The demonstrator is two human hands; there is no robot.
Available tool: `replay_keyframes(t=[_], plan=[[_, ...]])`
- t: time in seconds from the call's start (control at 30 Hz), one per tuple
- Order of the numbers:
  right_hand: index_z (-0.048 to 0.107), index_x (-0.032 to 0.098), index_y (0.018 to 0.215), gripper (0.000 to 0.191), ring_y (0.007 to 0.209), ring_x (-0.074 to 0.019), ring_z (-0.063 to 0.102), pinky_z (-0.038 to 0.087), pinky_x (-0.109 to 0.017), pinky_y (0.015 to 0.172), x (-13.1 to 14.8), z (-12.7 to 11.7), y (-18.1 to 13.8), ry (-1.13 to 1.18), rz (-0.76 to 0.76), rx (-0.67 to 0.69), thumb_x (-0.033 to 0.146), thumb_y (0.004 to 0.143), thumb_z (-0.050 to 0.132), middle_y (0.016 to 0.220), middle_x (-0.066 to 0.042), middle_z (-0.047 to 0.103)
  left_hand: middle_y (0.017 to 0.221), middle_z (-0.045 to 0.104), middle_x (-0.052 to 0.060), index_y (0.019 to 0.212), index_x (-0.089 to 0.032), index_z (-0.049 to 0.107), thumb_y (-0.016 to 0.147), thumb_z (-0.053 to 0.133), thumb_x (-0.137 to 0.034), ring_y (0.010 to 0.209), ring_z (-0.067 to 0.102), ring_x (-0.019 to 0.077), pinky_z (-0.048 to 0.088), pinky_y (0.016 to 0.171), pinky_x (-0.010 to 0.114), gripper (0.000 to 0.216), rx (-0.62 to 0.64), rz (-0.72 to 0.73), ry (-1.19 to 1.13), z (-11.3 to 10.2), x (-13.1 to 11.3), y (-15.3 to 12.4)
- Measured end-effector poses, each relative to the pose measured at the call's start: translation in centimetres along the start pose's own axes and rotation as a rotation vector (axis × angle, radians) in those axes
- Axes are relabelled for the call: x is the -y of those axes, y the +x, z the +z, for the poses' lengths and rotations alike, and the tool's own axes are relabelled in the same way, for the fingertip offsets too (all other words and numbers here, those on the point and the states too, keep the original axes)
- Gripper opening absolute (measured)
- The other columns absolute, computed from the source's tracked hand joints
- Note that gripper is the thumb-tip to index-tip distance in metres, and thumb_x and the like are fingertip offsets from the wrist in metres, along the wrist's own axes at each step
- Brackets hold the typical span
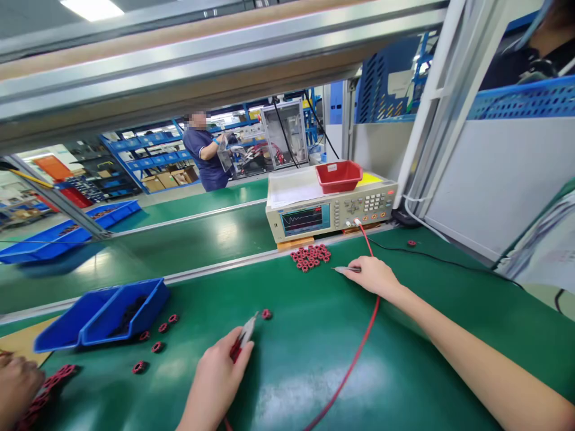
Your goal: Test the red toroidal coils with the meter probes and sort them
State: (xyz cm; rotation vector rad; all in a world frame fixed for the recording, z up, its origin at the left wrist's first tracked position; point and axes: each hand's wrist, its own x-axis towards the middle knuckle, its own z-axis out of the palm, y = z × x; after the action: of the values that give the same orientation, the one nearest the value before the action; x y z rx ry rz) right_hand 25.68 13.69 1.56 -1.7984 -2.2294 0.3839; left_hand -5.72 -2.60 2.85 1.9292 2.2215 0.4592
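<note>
The green tabletop [314, 359] lies broad and bare in front of the meter [330, 209], which stands at its far edge against a metal rail; most of the open room is between the two hands and toward the near edge, crossed only by a red lead [359, 353] that runs from the meter's front down past the right wrist. The right hand [372, 275] rests on the tabletop just in front of the meter, fingers curled shut around a slim probe [345, 270] whose tip points left toward a heap of small red rings [311, 256] lying right below the meter. The left hand [222, 365] sits well nearer than the meter and to its left, closed in a pinch on a second probe [246, 332] with a red grip; its tip touches or nearly touches a single red ring [266, 313]. Left of that ring a blue bin [103, 314] lies tilted on the tabletop, with a few more loose rings [155, 341] scattered just beside it. A red tray [338, 176] stands on top of the meter. At the bottom left corner another person's hand [15, 383] rests over a further pile of rings. Beyond the meter, across a second green belt, a person in dark blue [204, 152] stands by shelving.
</note>
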Motion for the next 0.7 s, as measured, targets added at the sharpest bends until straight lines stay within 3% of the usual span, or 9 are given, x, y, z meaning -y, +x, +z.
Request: replay_keyframes(t=[0.07,0.17,0.23,0.4,0.5,0.7], plan=[[0.070,0.021,0.088,0.041,0.076,-0.0225,0.061,0.037,-0.026,0.055,-0.2,0.5,0.6,-0.038,0.038,-0.056,0.049,0.086,0.041,0.088,-0.009,0.065,0.078,0.072,0.007,0.098,-0.019,0.065,0.081,0.048,-0.036,0.070,0.067,0.0245,0.045,0.059,0.026,0.030,-0.081,-0.047,0.071,-0.3,0.5,-0.6],[0.068,0.020,0.094,0.038,0.078,-0.0213,0.060,0.037,-0.026,0.056,0.1,1.1,1.4,-0.062,0.010,-0.098,0.045,0.088,0.040,0.092,-0.009,0.062,0.076,0.071,0.005,0.096,-0.022,0.065,0.080,0.049,-0.038,0.066,0.066,0.0218,0.046,0.058,0.024,0.028,-0.137,0.028,0.013,-0.2,-0.8,-0.6],[0.068,0.021,0.095,0.035,0.080,-0.0198,0.060,0.037,-0.025,0.058,0.3,1.0,1.6,-0.060,-0.055,-0.098,0.042,0.088,0.040,0.092,-0.008,0.062,0.079,0.071,0.005,0.095,-0.020,0.065,0.080,0.050,-0.038,0.065,0.065,0.0196,0.045,0.061,0.024,0.028,-0.095,0.106,-0.086,0.2,-2.5,0.0],[0.069,0.024,0.091,0.027,0.081,-0.0170,0.060,0.037,-0.023,0.061,1.2,0.5,-0.4,-0.031,-0.268,-0.036,0.039,0.086,0.047,0.088,-0.003,0.063,0.060,0.058,-0.002,0.076,-0.015,0.065,0.081,0.049,-0.032,0.055,0.052,0.0137,0.036,0.054,0.022,0.024,0.074,0.209,-0.295,1.9,-5.8,2.7],[0.068,0.026,0.093,0.025,0.080,-0.0176,0.060,0.038,-0.024,0.062,1.8,0.9,-2.2,-0.019,-0.339,-0.007,0.039,0.085,0.049,0.088,-0.002,0.062,0.063,0.058,-0.001,0.078,-0.014,0.065,0.080,0.050,-0.031,0.058,0.051,0.0136,0.037,0.055,0.022,0.023,0.107,0.207,-0.399,3.1,-6.1,3.7],[0.066,0.025,0.098,0.027,0.079,-0.0185,0.060,0.040,-0.026,0.063,3.2,1.9,-3.6,0.023,-0.330,0.002,0.038,0.088,0.045,0.091,-0.004,0.060,0.072,0.064,0.001,0.090,-0.014,0.066,0.081,0.052,-0.034,0.063,0.055,0.0147,0.041,0.060,0.022,0.027,0.123,0.155,-0.536,4.0,-5.0,3.2]])
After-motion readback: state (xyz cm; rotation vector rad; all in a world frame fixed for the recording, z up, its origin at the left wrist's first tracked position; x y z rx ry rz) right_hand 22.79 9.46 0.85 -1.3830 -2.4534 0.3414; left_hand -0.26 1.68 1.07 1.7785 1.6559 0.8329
